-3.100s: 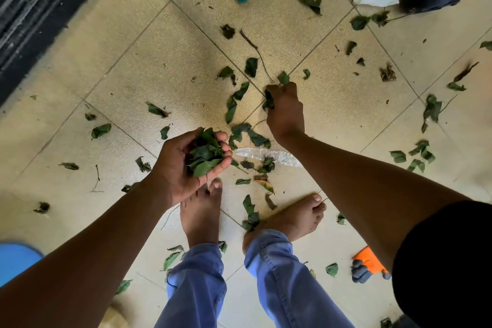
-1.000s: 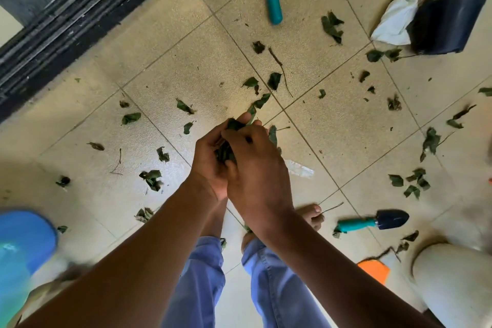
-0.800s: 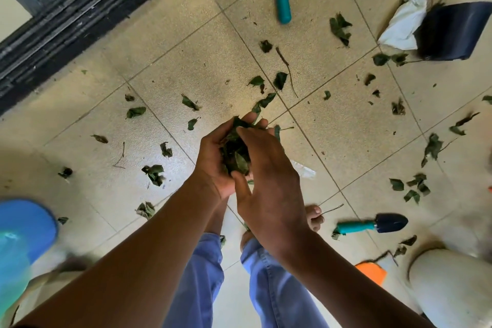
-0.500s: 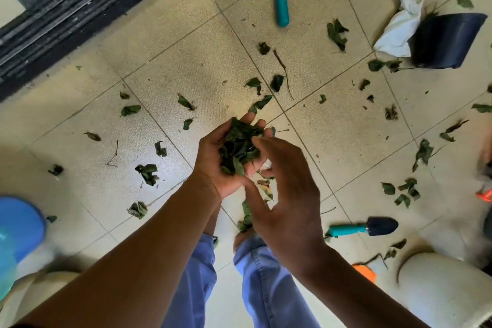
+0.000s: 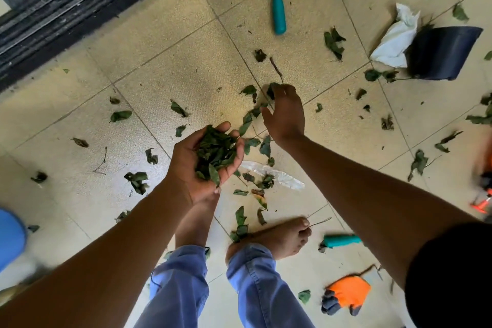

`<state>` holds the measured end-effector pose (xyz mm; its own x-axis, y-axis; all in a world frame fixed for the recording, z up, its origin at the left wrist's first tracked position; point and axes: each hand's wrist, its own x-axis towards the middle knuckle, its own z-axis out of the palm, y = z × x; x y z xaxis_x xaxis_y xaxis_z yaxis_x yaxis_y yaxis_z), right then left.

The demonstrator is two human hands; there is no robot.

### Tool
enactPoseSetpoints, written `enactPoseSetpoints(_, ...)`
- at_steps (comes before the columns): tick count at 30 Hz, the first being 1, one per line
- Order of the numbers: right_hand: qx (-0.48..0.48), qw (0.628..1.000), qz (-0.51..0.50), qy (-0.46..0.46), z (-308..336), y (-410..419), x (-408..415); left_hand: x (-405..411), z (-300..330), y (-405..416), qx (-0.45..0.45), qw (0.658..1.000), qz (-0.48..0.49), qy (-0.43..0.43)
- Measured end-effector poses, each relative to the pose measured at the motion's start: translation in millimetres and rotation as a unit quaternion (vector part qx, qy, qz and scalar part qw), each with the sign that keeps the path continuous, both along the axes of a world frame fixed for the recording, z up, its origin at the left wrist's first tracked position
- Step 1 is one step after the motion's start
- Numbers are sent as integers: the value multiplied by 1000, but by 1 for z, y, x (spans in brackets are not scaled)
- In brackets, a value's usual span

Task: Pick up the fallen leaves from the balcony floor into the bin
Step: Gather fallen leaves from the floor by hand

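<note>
Leftmost, left hand (image 5: 202, 165), palm up, fingers cupped round a heap of dark green leaves (image 5: 215, 153); right hand (image 5: 285, 112) reaching down, fingertips pinching one green leaf (image 5: 271, 88) on beige tiled floor (image 5: 165, 67); dark blue plastic bin (image 5: 442, 53) tipped over, far right

Layout of hands, leaves and tools on the balcony floor (image 5: 165, 67)

The left hand (image 5: 197, 165) with a pile of leaves (image 5: 216, 152) in its palm is at centre; the right hand (image 5: 283, 112) is just to its upper right, fingers on a leaf (image 5: 271, 88) lying on the floor. A hand rake (image 5: 277, 5) lies at top centre, a dustpan (image 5: 442, 53) at upper right, a glove (image 5: 346, 294) at lower right.
</note>
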<state>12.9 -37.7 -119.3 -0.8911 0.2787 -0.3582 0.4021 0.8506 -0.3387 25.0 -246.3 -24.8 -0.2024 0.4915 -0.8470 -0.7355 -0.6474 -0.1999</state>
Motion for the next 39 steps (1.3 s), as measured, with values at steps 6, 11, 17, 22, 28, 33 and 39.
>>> enactPoseSetpoints(6,33,993,100,-62,-22,5,-13,-1,-9,-10,-15,1000,3,1)
enactPoseSetpoints(11,29,992,110,-53,-32,3,-4,8,-12,-11,-15,1000,9,-7)
enactPoseSetpoints(17,16,993,104,-52,-34,-3,-1,9,-10,-9,-18,1000,-3,-8)
enactPoseSetpoints(22,-8,999,35,-16,-26,-8,-17,4,-9,-18,-23,1000,-7,-4)
enactPoseSetpoints(28,-26,997,79,-2,-25,-24,-31,-2,-8,-33,-32,999,-6,14)
enactPoseSetpoints(33,4,996,83,-11,-33,-30,-29,-5,-10,-44,-39,999,-8,7)
enactPoseSetpoints(39,-19,1000,6,-13,-35,-25,-35,-6,-13,-48,-44,999,8,10)
